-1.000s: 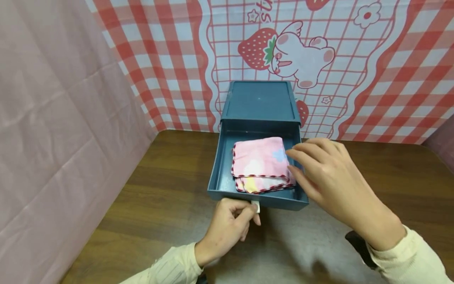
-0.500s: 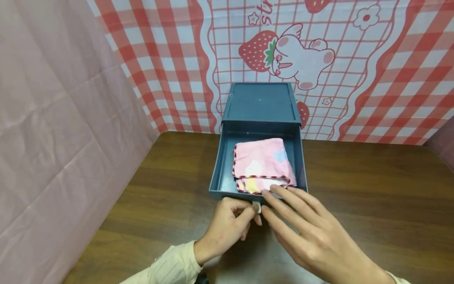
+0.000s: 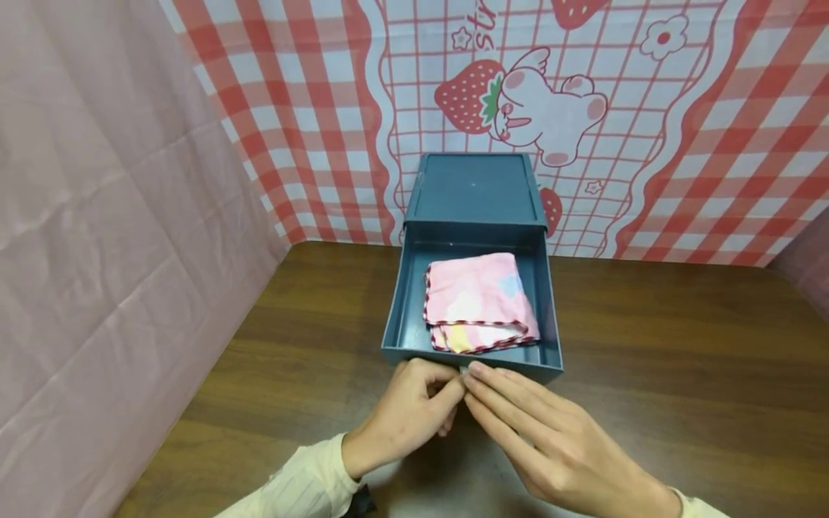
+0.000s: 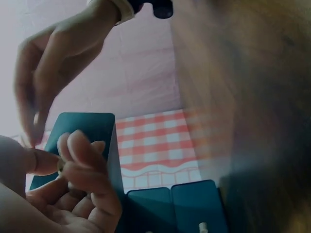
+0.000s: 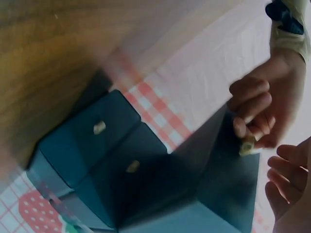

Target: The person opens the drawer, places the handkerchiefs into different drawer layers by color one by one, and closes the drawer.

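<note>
A blue-green drawer stands pulled out of its cabinet in the head view. Inside it lies a folded pink cloth with a red-and-white edging. Below the drawer's front, my left hand pinches its small pale knob, best seen in the right wrist view. My right hand reaches in from the right with straight fingers, its fingertips beside the knob and my left thumb. Whether they touch the knob cannot be told. The left wrist view shows the left hand close up, with the right hand above it.
Two lower drawer fronts with pale knobs show in the wrist views, both closed. The cabinet stands on a brown wooden table, against a red-checked strawberry curtain. A plain pink curtain hangs at the left.
My right hand has left the cloth's right edge and moved down and left to the drawer's front, its fingers straightening. The left hand keeps its hold on the knob.
</note>
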Available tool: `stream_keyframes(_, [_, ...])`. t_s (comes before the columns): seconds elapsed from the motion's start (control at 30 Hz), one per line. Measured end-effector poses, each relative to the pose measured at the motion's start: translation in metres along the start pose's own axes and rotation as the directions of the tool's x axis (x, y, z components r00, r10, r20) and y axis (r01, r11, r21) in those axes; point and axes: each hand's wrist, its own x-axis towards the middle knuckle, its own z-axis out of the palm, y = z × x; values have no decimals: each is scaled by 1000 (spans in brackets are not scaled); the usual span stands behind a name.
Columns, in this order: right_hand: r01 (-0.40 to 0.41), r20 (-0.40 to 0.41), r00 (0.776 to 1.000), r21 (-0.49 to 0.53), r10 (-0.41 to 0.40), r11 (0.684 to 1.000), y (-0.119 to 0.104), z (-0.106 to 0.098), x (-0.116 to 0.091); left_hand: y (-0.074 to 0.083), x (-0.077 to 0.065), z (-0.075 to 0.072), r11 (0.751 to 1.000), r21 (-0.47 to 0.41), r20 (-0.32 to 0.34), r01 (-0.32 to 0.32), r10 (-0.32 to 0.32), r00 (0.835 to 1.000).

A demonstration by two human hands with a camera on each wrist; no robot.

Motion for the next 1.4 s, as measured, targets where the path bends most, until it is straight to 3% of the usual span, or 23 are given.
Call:
stream_keyframes(0.3, [11, -76, 997, -51, -15, 999, 6, 13, -12, 2, 1, -7, 997, 73, 26, -28, 26, 999])
stream_keyframes(0.57, [94, -221, 971, -18, -96, 995, 17, 12, -19, 6, 0, -12, 964, 243, -58, -105, 122, 991])
stream_keyframes(0.87, [55, -159, 985, -40, -61, 998, 21, 9, -25, 5, 1, -14, 947, 282, -88, -156, 188, 978])
stream_keyframes(1.2, [-5, -106, 994, -59, -2, 998, 21, 3, -21, 1, 1, -12, 927, 293, -138, -234, 284, 949])
stream_keyframes(1.4, [-21, -144, 989, -36, 16, 999, 24, 1, -19, -1, 3, -8, 933, 244, -156, -264, 306, 939])
